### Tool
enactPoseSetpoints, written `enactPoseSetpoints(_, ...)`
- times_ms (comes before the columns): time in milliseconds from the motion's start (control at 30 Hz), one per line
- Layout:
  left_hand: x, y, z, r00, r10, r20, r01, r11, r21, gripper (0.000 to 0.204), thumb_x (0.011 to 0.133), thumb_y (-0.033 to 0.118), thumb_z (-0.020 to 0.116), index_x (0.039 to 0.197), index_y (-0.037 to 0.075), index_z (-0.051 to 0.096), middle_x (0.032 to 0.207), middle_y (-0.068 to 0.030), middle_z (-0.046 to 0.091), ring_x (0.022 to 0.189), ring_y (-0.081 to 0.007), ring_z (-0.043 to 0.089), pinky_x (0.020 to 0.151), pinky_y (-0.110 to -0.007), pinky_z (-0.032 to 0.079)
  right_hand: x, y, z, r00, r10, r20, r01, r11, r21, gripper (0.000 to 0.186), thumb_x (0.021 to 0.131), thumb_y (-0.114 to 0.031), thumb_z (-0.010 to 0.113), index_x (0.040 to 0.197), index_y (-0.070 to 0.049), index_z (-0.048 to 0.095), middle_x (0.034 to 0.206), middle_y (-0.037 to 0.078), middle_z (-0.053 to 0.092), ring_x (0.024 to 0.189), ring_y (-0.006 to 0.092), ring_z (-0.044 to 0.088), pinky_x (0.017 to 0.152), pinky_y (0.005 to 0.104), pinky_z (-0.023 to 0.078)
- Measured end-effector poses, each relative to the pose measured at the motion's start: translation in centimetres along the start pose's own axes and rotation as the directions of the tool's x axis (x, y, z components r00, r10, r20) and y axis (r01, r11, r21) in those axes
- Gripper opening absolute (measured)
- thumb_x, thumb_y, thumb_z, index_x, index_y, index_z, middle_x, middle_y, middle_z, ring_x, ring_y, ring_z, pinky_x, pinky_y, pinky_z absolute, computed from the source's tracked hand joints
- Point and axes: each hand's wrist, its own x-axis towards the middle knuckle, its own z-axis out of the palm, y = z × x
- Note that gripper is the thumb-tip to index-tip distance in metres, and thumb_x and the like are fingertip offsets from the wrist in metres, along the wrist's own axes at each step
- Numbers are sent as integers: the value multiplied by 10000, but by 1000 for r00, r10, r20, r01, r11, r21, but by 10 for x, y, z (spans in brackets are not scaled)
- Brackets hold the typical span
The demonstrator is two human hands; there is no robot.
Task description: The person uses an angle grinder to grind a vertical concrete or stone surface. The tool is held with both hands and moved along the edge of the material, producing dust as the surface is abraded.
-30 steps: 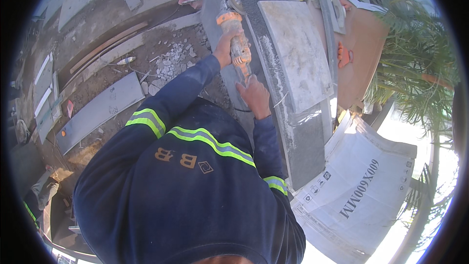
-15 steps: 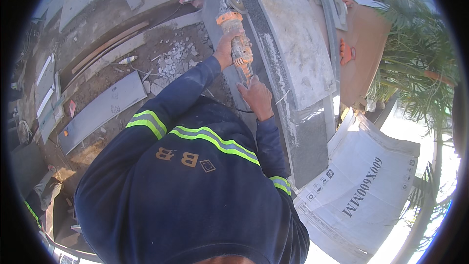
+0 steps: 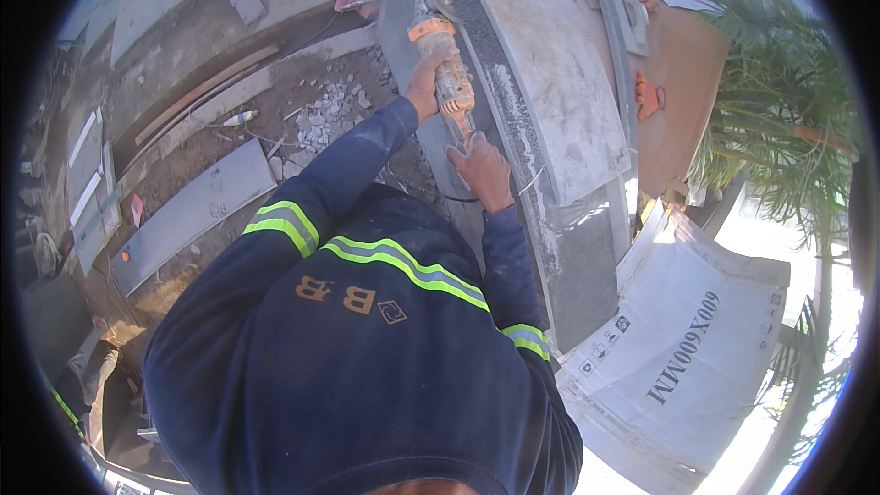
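Observation:
A dusty orange angle grinder (image 3: pixel 453 82) is held in both my hands. My left hand (image 3: pixel 424 84) wraps round its body behind the orange collar, while my right hand (image 3: pixel 482 171) is closed on the rear handle. At the far end, the grinder's round disc (image 3: pixel 442 0) is at the edge of a long grey stone slab (image 3: pixel 573 261); whether it touches cannot be made out. A pale, dusty tile (image 3: pixel 561 96) lies on the slab, to the right of the grinder. The power cord (image 3: pixel 449 197) curves away beneath my right wrist.
Broken tile chips (image 3: pixel 325 119) litter the ground at left, near a long grey tile strip (image 3: pixel 197 211). An orange-and-white glove (image 3: pixel 649 96) rests on a brown board (image 3: pixel 683 82). Printed white sheeting (image 3: pixel 678 348) spreads at lower right, below palm fronds (image 3: pixel 779 92). Another person's sleeve (image 3: pixel 69 399) shows at lower left.
The grinder and both hands have shifted very slightly, with the right hand a little lower. My grip stays the same, and the surroundings look unchanged.

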Motion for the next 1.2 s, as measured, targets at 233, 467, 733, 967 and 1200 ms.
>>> enactPoseSetpoints(233,-14,-3,4,1000,3,-15,-3,1000,11,389,820,256,718,1102,64,531,906,-150,607,819,-310,667,714,-488,578,-10,-3,-2,1000,17,14,-17,1000,-6,425,836,-388,715,941,-16,539,807,235,681,794,435,670,689,525,511)
enactPoseSetpoints(467,-26,-6,4,1000,-24,0,24,999,-22,353,821,254,715,1073,81,537,897,-142,612,828,-312,664,727,-490,576,-23,-6,-7,999,17,41,-18,1000,23,428,843,-399,709,940,-18,539,782,230,678,767,426,671,657,517,511)
enactPoseSetpoints(733,-21,-8,2,1000,-9,8,10,999,-31,350,828,248,709,1077,77,533,895,-141,609,822,-310,663,721,-486,578,-21,-2,-4,1000,-2,8,2,1000,-17,438,838,-403,710,939,-13,537,761,232,673,748,432,668,647,522,512)
enactPoseSetpoints(967,-12,-5,6,1000,0,2,0,1000,-15,353,832,233,707,1080,59,525,894,-146,612,796,-307,669,686,-475,585,-7,3,0,999,22,34,-22,1000,-22,466,839,-424,702,946,-2,537,832,261,676,801,445,665,693,530,509)
enactPoseSetpoints(1200,-5,-5,1,1000,8,-1,-8,1000,-7,355,830,233,705,1079,49,532,903,-153,621,787,-303,669,687,-471,585,-5,3,1,1000,10,18,-9,1000,-28,458,840,-417,706,957,-6,541,818,252,678,803,440,669,694,525,514)
